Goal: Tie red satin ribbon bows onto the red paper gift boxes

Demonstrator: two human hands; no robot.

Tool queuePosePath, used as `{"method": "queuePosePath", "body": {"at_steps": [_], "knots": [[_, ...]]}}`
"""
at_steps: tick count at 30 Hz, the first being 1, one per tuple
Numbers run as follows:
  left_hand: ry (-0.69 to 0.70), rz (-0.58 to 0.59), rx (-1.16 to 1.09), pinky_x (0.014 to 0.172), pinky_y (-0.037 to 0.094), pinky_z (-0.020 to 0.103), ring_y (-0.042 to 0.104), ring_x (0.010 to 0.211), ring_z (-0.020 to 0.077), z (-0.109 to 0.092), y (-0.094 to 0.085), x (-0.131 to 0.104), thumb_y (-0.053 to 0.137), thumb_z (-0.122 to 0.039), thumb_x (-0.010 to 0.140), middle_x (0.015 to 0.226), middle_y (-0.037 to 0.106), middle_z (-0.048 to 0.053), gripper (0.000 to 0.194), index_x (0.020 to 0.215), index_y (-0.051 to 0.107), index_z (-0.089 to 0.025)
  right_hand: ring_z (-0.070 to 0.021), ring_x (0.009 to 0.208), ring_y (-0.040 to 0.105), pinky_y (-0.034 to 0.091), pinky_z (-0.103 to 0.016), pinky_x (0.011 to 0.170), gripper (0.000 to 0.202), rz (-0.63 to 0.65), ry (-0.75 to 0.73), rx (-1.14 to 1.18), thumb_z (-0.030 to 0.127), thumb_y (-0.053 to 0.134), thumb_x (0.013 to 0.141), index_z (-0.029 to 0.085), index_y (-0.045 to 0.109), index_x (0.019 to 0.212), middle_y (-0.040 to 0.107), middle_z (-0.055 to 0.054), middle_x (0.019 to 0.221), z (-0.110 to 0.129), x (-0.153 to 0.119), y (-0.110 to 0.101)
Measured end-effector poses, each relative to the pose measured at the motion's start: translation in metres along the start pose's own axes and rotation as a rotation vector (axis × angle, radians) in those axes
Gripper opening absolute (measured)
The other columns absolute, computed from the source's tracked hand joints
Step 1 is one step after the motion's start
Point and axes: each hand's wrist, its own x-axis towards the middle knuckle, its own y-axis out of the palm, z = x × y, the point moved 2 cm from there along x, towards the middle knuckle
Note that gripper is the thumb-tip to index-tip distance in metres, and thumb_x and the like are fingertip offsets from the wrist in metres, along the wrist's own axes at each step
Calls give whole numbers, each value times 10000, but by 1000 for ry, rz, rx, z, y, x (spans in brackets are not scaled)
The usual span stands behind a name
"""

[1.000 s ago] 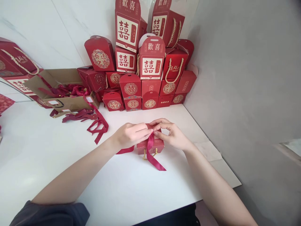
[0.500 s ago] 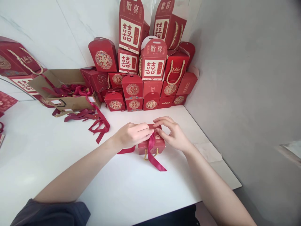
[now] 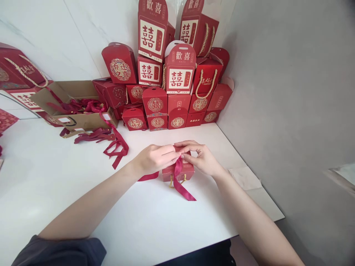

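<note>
A small red gift box (image 3: 185,173) with gold cord handles lies on the white table under both hands. A dark pink ribbon (image 3: 179,184) runs from the fingers down over the box's near side, and its cut end rests on the table. My left hand (image 3: 159,159) is closed, pinching the ribbon at the top of the box. Another length of ribbon shows below this hand. My right hand (image 3: 198,157) has thumb and fingertips closed together on the ribbon at the same spot. The fingers hide the exact crossing of the ribbon.
Several red gift boxes (image 3: 180,79) are stacked against the wall at the back. To the left stands an open cardboard box (image 3: 85,122) of dark red ribbons, with more ribbons (image 3: 95,136) in front of it. A pale paper sheet (image 3: 245,177) lies at the right.
My right hand's fingers have closed in from a spread pose to the ribbon beside my left fingertips. The left hand keeps its pinch, and the box stays in place.
</note>
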Motion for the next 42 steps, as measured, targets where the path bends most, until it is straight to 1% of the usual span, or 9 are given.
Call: {"method": "queuePosePath", "body": {"at_steps": [4,10,17,21,27,32,35,37,42], "knots": [[-11,9,-29,549,533,186,660,658,81,1,0,0,583,-148,873,795,663,-29,95,946,638,-172,-207,1118,600,467,-435,979,109,-48,-63,-96,182,614,850,243,693,894,684,-45,1157,4,0,1],[-9,15,-17,529,520,192,648,626,79,0,0,1,591,-147,870,780,658,-26,75,926,639,-156,-226,1061,604,344,-502,1080,105,-202,-236,-428,151,605,822,247,623,860,695,-36,1040,21,-3,-8],[-2,0,5,530,523,192,657,629,72,0,-1,2,597,-163,872,798,690,-31,98,961,634,-174,-190,974,646,492,-390,922,286,-22,-50,-117,138,550,856,230,534,1126,680,-43,1011,17,-4,-4],[-11,-21,22,503,507,193,645,590,66,0,-1,2,593,-164,873,759,685,-44,108,971,635,-183,-180,921,630,481,-389,925,158,-131,-40,-142,180,552,880,222,565,1032,651,-35,950,16,-4,-3],[-7,-15,3,515,503,197,647,618,73,0,-1,1,606,-146,858,777,668,-32,118,969,641,-165,-181,932,615,498,-370,895,258,-29,-31,-97,163,552,865,226,554,1116,638,-32,958,15,-4,-4],[-12,8,3,487,486,193,642,611,68,0,1,0,597,-159,869,771,666,-35,86,943,638,-170,-189,986,595,462,-379,942,197,-203,-25,-125,183,536,880,228,570,1069,621,-41,985,13,-4,-13],[-21,12,-1,508,496,191,648,622,67,0,0,0,580,-163,881,785,677,-33,74,928,635,-179,-193,1069,586,451,-388,980,355,-49,-1,-57,168,563,859,241,517,1204,629,-48,1093,12,-4,-7],[-20,7,-8,526,506,192,655,633,69,0,0,1,582,-156,880,801,685,-26,87,949,632,-173,-177,977,610,468,-376,950,335,-9,13,-39,169,569,858,237,538,1185,641,-29,1006,11,-3,-4],[-13,26,-20,507,498,198,652,623,72,1,0,0,613,-151,861,808,692,-22,113,972,632,-161,-177,969,585,438,-374,961,166,-255,6,-82,202,549,889,222,607,1043,607,-30,945,11,-2,-13]]}}
